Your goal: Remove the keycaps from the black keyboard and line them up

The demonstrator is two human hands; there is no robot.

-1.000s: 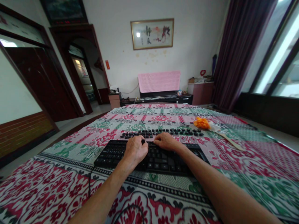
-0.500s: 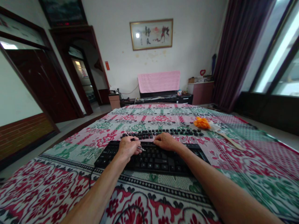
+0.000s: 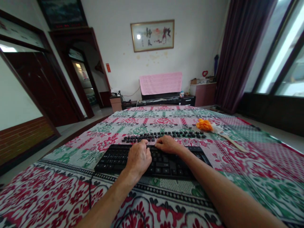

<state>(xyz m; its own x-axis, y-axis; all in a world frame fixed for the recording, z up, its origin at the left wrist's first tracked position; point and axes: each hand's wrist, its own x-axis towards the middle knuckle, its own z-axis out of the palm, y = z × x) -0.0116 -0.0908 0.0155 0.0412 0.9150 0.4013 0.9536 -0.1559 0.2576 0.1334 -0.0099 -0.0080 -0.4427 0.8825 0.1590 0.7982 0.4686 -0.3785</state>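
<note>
A black keyboard (image 3: 162, 164) lies on the patterned cloth, its middle partly covered by my hands. My left hand (image 3: 139, 158) is closed over the keys, back of the hand up, with its fingers curled near the far edge. What it grips is hidden. Just to its right, my right hand (image 3: 168, 144) rests at the keyboard's upper edge, thumb and fingers pinched together; anything between them is too small to make out. Beyond the keyboard, loose black keycaps (image 3: 187, 134) are laid out in uneven rows.
An orange fluffy duster (image 3: 204, 125) with a pale flat handle lies to the right of the keycaps. A black cable (image 3: 90, 190) runs from the keyboard's left side toward me. Past the cloth-covered surface stands a low cabinet with a pink towel (image 3: 161, 83) above it.
My left hand has moved right and turned over, back up, over the keys. The thin tool visible in it before is now hidden. My right hand stays nearly in place.
</note>
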